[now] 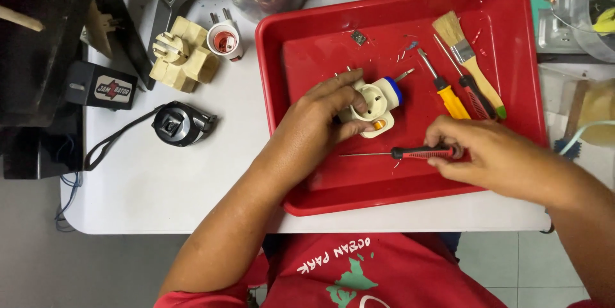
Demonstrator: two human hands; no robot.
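Adapter held in my left hand, thin screwdriver pinched in my right, both over the red tray.

My left hand [318,119] wraps around the cream socket adapter [371,106] near the middle of the red tray [301,180], thumb across its face; my right hand [490,154] closes its fingertips on the red-and-black handle of the thin screwdriver [410,153], whose shaft lies flat toward the tray's front edge. My worry: the grip on the adapter is light and one-sided, so a push from the tip could twist it loose or skid the blade into my left thumb. The small metal piece [359,37] near the tray's far edge could get lost among the yellow screwdriver [443,90] and brush [464,51].
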